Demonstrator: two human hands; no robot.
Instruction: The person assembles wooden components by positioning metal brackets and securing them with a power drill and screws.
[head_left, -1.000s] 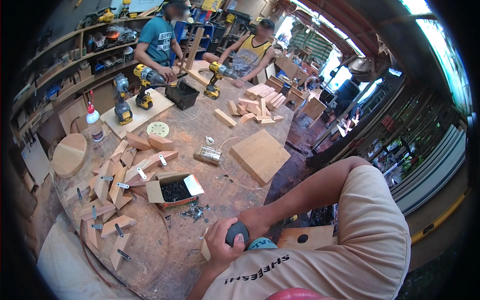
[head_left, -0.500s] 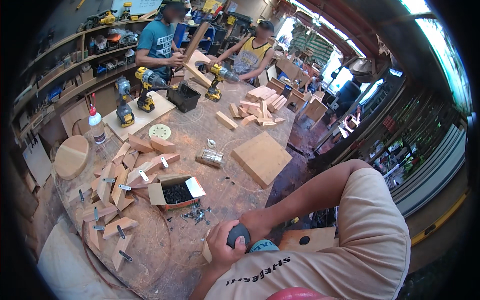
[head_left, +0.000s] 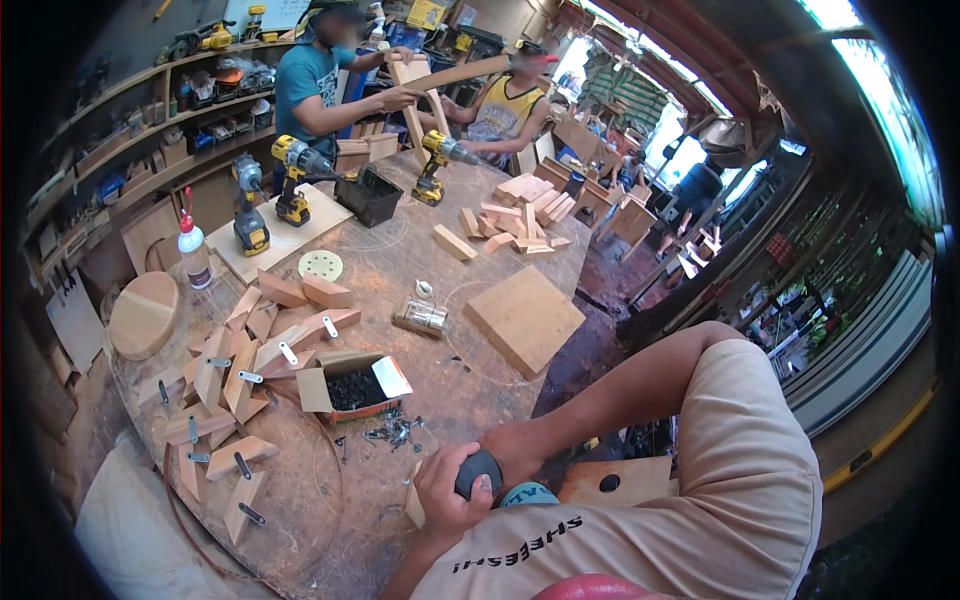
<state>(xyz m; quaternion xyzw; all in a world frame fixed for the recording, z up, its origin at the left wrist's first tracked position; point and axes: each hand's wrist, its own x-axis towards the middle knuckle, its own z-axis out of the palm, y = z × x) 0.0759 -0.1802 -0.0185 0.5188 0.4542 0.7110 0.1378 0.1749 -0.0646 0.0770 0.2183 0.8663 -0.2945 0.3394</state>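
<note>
Hands [head_left: 446, 490] unmoved at dark object [head_left: 478, 474], far wooden frame [head_left: 465, 74] at new angle.

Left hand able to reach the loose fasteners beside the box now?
Probably yes: nothing visibly blocks the left hand from the loose fasteners close by, though it would likely have to release the dark rounded object it grips.

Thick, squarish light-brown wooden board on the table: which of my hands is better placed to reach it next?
Probably your right hand: it lies nearer the wooden board, though its grip is partly hidden. Your left hand is wrapped around a dark grey rounded object.
</note>
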